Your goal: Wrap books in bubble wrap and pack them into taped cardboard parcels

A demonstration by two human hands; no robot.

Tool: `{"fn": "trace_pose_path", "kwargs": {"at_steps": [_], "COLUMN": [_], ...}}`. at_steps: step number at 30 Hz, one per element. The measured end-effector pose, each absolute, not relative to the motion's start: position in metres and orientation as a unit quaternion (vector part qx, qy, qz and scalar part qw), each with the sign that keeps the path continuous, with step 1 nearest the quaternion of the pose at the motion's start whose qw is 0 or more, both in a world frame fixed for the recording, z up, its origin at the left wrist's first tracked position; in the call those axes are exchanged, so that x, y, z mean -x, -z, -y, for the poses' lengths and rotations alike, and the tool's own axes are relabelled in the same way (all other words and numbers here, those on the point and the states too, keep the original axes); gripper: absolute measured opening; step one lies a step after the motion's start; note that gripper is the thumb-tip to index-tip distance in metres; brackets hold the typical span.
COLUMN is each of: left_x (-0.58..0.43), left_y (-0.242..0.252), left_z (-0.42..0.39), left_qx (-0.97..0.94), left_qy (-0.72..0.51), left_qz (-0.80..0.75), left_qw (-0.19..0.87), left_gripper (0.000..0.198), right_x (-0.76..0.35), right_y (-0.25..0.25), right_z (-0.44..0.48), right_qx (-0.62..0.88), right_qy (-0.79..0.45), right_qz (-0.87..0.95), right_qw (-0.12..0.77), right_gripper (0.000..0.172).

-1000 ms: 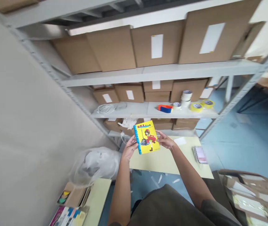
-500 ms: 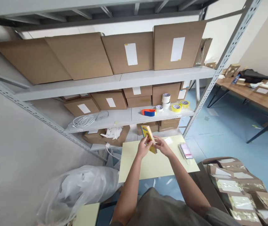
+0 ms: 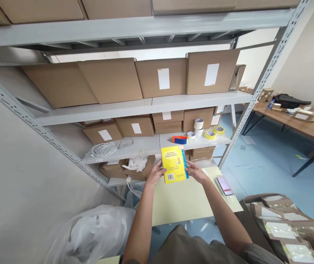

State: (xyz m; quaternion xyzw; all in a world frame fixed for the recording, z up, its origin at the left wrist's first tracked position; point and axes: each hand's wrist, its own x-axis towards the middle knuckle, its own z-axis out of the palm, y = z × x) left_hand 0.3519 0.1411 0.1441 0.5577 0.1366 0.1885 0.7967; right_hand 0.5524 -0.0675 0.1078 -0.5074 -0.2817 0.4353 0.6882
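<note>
Left hand (image 3: pixel 156 173) and right hand (image 3: pixel 197 172) grip a yellow book (image 3: pixel 170 168), back cover (image 3: pixel 177 175) displayed — seemingly an inspection step; turning it would need one hand loosened.

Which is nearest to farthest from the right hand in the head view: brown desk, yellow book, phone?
1. Yellow book: held at its blue edge by the right hand.
2. Phone: on the pale table, to that hand's right.
3. Brown desk: across the blue floor, far right.
</note>
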Motion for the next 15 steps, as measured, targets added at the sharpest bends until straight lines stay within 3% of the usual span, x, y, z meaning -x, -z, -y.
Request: {"fn": "trace_pose_path", "kwargs": {"at_steps": [4,7,10,15], "left_x": [-0.361,-0.371,-0.383,-0.392], "left_y": [-0.130,-0.123,-0.124,-0.133], "left_z": [-0.149,-0.142,-0.118,-0.094], "left_qx": [-0.585,-0.636,-0.680,-0.689], "left_qy": [-0.232,-0.298,-0.261,-0.294], "left_qz": [-0.196,-0.269,-0.219,-0.162], "left_qw": [0.752,0.658,0.649,0.643], "left_gripper": [0.095,0.081,0.070,0.069], "right_x": [-0.546,-0.541,-0.531,-0.510], "right_y": [-0.115,-0.121,-0.127,-0.124], "right_z": [0.072,0.072,0.063,0.044], "right_qx": [0.473,0.485,0.502,0.505], "right_qy": [-0.451,-0.412,-0.374,-0.355], "right_qz": [0.282,0.281,0.325,0.427], "right_qw": [0.703,0.718,0.709,0.661], "right_gripper": [0.063,0.060,0.059,0.060]}}
